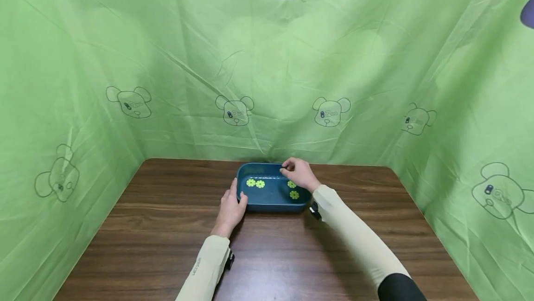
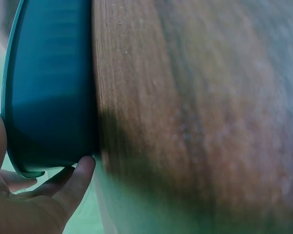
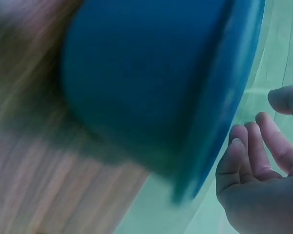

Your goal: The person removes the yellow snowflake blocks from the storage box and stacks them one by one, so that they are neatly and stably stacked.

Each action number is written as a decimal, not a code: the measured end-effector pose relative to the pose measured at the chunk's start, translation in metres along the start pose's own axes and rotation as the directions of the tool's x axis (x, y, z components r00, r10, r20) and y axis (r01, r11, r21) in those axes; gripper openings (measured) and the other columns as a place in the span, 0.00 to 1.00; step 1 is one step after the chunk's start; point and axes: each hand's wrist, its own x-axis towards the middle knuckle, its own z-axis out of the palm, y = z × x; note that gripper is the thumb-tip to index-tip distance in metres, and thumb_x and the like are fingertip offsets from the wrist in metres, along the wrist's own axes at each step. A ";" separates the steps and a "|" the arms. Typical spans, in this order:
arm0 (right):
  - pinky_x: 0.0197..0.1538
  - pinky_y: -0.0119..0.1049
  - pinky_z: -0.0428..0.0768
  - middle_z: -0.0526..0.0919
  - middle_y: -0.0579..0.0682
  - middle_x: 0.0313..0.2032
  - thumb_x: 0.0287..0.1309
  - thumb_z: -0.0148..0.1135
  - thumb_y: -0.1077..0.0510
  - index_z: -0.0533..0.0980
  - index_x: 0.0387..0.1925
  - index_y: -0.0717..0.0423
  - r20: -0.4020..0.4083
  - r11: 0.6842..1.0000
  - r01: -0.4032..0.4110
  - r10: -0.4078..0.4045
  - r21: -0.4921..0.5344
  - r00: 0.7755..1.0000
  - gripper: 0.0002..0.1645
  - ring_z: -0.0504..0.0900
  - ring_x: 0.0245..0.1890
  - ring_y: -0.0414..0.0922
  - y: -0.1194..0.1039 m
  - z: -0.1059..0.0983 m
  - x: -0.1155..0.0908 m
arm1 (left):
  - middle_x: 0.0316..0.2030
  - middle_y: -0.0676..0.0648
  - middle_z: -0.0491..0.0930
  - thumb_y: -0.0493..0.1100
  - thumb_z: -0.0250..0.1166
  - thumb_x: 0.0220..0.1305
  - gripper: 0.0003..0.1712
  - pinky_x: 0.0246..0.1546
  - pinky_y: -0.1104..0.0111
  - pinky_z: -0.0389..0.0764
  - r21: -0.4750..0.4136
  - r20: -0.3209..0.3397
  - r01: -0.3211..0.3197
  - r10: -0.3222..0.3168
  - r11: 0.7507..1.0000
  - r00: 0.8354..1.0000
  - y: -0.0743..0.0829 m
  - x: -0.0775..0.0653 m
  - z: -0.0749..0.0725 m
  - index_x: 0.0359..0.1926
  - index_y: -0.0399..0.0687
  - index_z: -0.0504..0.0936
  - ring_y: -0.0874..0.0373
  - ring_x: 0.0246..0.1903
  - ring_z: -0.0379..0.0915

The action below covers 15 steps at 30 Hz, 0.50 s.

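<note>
A dark blue rectangular plastic basin (image 1: 271, 208) stands near the far edge of the table. My left hand (image 1: 230, 206) grips its near left corner, with the thumb at the rim and the fingers along the outer wall. In the left wrist view, fingertips (image 2: 85, 163) touch the basin wall (image 2: 53, 92). Several yellow-green flower-shaped pieces lie on the basin floor, a pair at left (image 1: 260, 183) and others at right (image 1: 294, 195). Over the basin's right side hovers my right hand (image 1: 299, 173). Its fingers are loosely bent, with a gap between thumb and fingers and nothing held.
The brown wood-grain table (image 1: 167, 227) extends around the basin. Green fabric (image 1: 275, 60) with printed bear heads hangs behind it and along both sides, close to the table's far edge. Both forearms wear pale sleeves (image 1: 354, 231) with dark wrist devices (image 1: 315, 210).
</note>
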 end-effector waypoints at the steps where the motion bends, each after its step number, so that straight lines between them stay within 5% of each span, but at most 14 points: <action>1: 0.42 0.41 0.79 0.84 0.51 0.37 0.64 0.66 0.52 0.83 0.45 0.54 0.009 1.000 0.007 -0.007 -0.003 1.000 0.13 0.80 0.38 0.46 -0.005 0.002 0.002 | 0.65 0.30 0.71 0.47 0.54 0.71 0.39 0.62 0.43 0.74 0.003 0.001 0.002 -0.002 1.000 1.000 0.000 0.000 0.000 0.79 0.45 0.56 0.34 0.63 0.72; 15: 0.41 0.38 0.81 0.86 0.46 0.36 0.61 0.71 0.53 0.84 0.38 0.53 0.202 0.995 0.008 0.011 -0.097 0.979 0.08 0.81 0.34 0.41 -0.030 0.037 0.025 | 0.69 0.31 0.68 0.49 0.53 0.73 0.39 0.65 0.43 0.71 -0.007 0.021 0.021 -0.021 1.000 1.000 0.001 0.000 -0.002 0.80 0.45 0.55 0.34 0.67 0.68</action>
